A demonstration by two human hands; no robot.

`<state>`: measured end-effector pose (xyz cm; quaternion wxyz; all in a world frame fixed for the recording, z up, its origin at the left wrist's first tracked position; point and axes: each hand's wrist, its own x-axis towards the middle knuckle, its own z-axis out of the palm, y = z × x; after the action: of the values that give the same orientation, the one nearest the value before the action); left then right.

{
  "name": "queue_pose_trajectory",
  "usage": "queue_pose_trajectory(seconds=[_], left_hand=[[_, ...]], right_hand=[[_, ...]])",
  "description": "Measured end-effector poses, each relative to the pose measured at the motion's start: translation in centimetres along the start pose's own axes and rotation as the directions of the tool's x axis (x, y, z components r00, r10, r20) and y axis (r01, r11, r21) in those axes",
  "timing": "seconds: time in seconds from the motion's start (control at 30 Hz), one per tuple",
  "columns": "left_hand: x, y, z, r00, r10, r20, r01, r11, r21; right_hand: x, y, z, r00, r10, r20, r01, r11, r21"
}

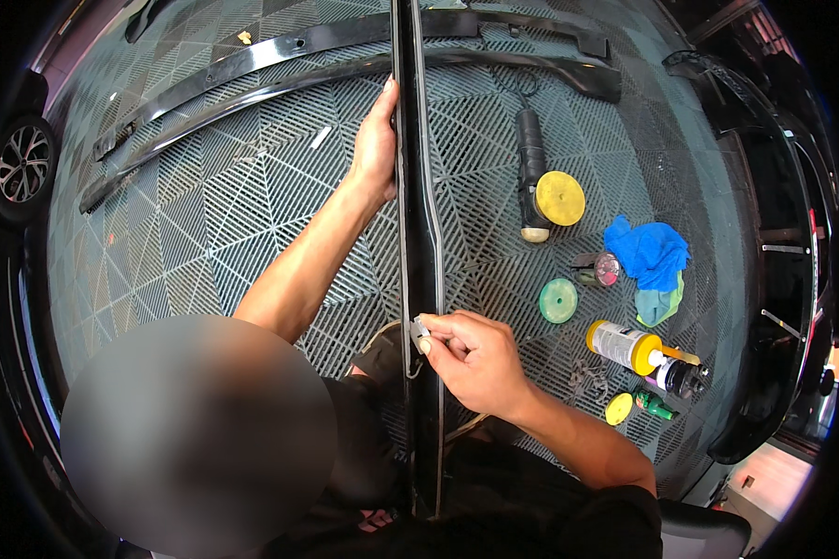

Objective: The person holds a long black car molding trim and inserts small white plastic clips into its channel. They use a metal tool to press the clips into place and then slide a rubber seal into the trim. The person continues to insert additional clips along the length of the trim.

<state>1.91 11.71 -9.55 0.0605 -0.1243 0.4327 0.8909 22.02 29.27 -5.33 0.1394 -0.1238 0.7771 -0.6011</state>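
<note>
A long black trim strip (422,270) with pale edges stands lengthwise in front of me, running from the top of the view to my lap. My left hand (377,149) is closed on its left edge in the upper part, the fingers partly hidden behind it. Lower down, my right hand (473,359) pinches a small flat silvery piece (419,330) between thumb and fingertips, against the strip's surface. What kind of piece it is cannot be made out. Just below, a thin loose bit (414,370) hangs by the strip's left edge.
Two long curved black trim pieces (252,63) lie across the far floor. At right are a polisher (531,168) with a yellow pad, a green pad (558,301), a blue cloth (648,252) and a yellow-capped bottle (615,343). A blurred patch covers the lower left.
</note>
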Motion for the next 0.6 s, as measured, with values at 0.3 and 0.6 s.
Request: queue_pose_trajectory(seconds=[0.3,0.6], left_hand=[[0.6,-0.1,-1.0,0.999,-0.018,0.037,0.02,0.997,-0.069],[0.4,-0.2,-1.3,0.999,-0.02,0.041,0.022,0.998,-0.058]], right_hand=[[-1.1,-0.4,0.3,1.0,-0.016,0.013,0.016,0.998,-0.054],[-2.3,-0.9,0.0,0.993,0.029,0.112,-0.024,0.998,-0.051]])
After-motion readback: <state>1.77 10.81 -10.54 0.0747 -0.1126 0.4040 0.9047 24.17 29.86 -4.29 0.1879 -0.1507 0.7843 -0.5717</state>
